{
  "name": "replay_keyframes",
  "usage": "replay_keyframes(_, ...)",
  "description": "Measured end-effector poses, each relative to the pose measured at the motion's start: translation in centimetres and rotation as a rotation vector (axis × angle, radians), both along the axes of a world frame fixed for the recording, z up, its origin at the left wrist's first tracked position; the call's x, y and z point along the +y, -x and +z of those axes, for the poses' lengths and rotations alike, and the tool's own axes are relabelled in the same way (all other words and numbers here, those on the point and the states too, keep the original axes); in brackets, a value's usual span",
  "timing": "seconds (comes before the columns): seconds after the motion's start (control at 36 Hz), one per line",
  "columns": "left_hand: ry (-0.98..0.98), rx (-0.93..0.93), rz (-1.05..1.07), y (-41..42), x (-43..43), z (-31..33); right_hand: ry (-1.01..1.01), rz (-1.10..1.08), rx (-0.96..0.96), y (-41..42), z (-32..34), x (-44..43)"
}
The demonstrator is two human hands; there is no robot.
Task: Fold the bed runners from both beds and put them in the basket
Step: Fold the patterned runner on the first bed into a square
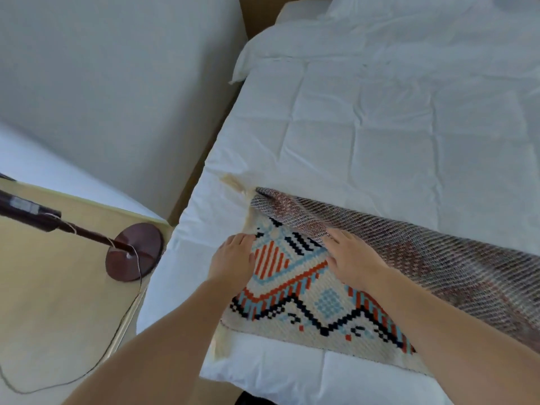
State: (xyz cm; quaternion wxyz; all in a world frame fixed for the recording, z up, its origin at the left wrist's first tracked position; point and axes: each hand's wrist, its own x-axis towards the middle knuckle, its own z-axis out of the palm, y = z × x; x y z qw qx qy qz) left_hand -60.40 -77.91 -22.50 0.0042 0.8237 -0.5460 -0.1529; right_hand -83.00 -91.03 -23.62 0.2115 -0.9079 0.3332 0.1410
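Note:
A woven bed runner [304, 293] with red, blue and black geometric patterns lies across the foot of the white bed [380, 127]. Its far long edge is turned over toward me, so the grey-brown underside [423, 244] shows. My left hand [233, 261] rests flat on the runner's left end, fingers near the cream fringe. My right hand [353, 258] lies on the patterned face, with its fingers at the edge of the folded-over part. No basket is in view.
To the left stands a beige table [58, 287] with a dark round lamp base [134, 251], its stem and a thin cord trailing over the tabletop. A second white bed [102, 83] fills the upper left, with a brown floor gap between the two beds.

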Motion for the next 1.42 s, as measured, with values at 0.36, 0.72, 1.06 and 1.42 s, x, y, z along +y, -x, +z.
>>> replay_keyframes(0.36, -0.062, -0.075, -0.319, -16.2, -10.1, -11.6, -0.033, -0.171, 0.118, -16.1, -9.6, -2.1)
replay_keyframes(0.72, 0.002, 0.05, -0.286, -18.0, -16.9, -19.8, 0.108, -0.218, 0.209, -18.4, -15.9, -4.9)
replay_keyframes(1.06, 0.097, -0.111, -0.305, -17.1, -14.9, -16.6, 0.123, -0.262, 0.17, -18.7, -13.7, -4.2)
replay_keyframes(1.42, -0.134, -0.13, -0.39, -17.2, -9.2, -10.1, 0.118, -0.224, 0.177, -18.1, -10.7, 0.5)
